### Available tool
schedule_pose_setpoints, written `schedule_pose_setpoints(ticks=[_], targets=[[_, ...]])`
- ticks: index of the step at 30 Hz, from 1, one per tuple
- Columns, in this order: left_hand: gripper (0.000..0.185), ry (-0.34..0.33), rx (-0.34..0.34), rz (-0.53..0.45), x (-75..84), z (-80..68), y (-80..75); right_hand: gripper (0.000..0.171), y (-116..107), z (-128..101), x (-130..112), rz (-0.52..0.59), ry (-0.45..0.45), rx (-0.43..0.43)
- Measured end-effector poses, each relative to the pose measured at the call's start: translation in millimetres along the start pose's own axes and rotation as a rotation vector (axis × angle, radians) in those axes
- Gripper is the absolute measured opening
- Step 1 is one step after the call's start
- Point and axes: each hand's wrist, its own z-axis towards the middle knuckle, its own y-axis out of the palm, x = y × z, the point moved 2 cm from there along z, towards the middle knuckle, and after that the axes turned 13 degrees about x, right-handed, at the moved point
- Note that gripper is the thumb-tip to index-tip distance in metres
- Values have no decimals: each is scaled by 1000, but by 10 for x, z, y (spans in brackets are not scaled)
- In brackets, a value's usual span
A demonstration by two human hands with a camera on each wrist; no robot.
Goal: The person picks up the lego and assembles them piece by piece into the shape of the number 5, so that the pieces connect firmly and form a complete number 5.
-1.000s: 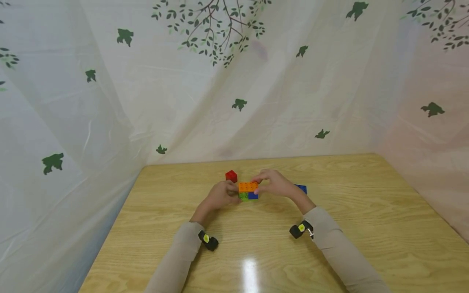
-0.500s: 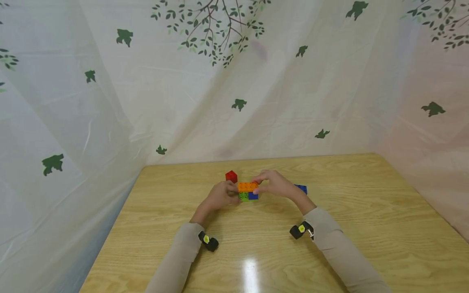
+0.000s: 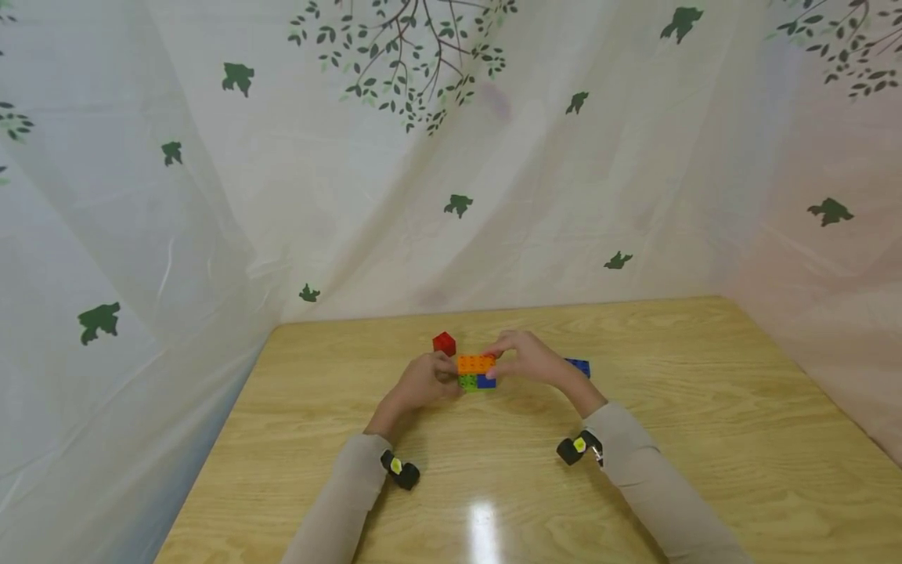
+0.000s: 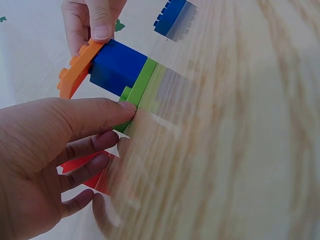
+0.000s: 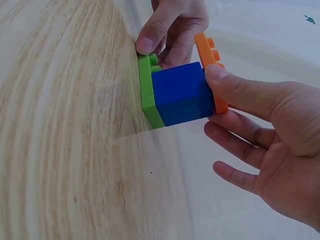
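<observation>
We've got the brick stack mid-tabletop, orange plate atop blue block on green plate. Left hand fingers pinch green; right hand fingers clamp orange. Step, we reckon: seating orange. Next: firm, even press w/ base steadied.

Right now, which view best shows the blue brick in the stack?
Right wrist: the blue brick fills the frame, between green plate and orange plate. Left wrist shows it smaller, angled; head view shows only a sliver.

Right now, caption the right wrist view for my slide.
Two hands steady a green, blue and orange brick stack.
</observation>
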Motion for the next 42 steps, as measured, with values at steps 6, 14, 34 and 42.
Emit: schedule_pose_setpoints(ticks=[6,14,34,42], targets=[[29,0,7,2,-9,-4,11,39,7,3,8,5,-7,-3],[30,7,4,10,19,-3,-5,39,0,-7,-2,24,16,-5],[31,6,8,19,45,-3,-16,39,11,2,19,7,-6,-1],[31,-4,7,13,27,-4,1,40,10,-8,13,6,-5,8]])
